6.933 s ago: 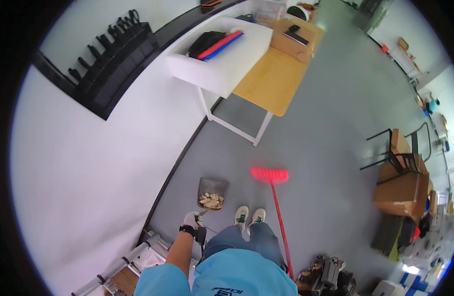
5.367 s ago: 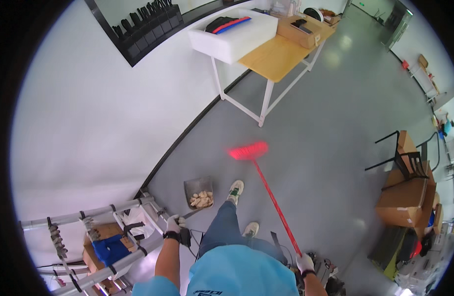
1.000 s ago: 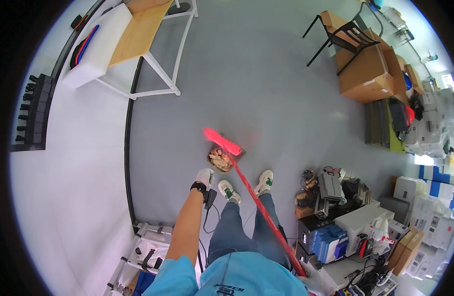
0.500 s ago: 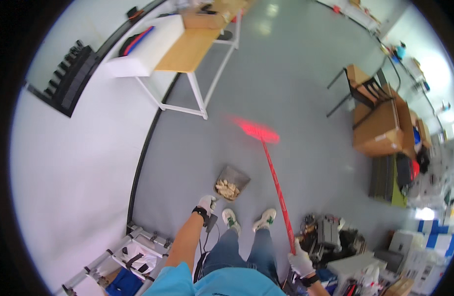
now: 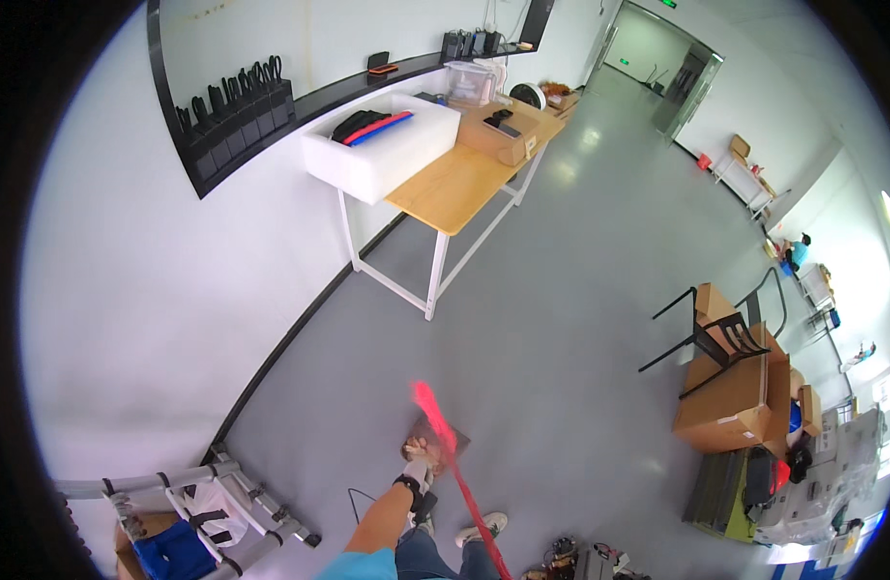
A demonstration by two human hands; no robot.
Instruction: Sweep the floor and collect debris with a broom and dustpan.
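Note:
My left hand (image 5: pixel 420 471), in a white glove with a black band at the wrist, is closed at the near edge of a grey dustpan (image 5: pixel 460 444). The handle itself is hidden by the hand. Pale tan chunks (image 5: pixel 415 448) lie in the pan. A red broom (image 5: pixel 469 501) slants up from the lower edge, its blurred red head (image 5: pixel 433 410) over the pan, hiding part of it. My right hand is out of the picture, below the broom's visible stick.
A wooden-topped table (image 5: pixel 445 188) with white legs stands ahead by the left wall, bearing a white foam block (image 5: pixel 387 145) and a cardboard box (image 5: pixel 508 130). A black chair (image 5: pixel 720 343) and cartons (image 5: pixel 725 401) are at right. A metal frame (image 5: pixel 242 493) lies lower left.
The view has tilted up, bringing in the doorway. The broom head has swung from beyond the dustpan to over it, leftward and nearer. My right hand has left the picture.

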